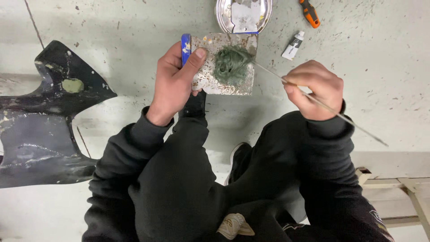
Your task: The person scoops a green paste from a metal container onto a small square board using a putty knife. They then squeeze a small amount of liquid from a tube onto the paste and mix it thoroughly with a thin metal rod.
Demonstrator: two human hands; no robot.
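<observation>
mixing board [224, 76]: flat, speckled, blue-edged, green putty blob on top | thin rod [322, 105]: slanted, tip in putty

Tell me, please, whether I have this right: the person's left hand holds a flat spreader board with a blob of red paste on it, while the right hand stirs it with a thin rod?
Not quite: the paste is dark green, not red, as the head view shows. The rest stands: the left hand holds the flat board, and the right hand works the paste with a thin rod.
</observation>
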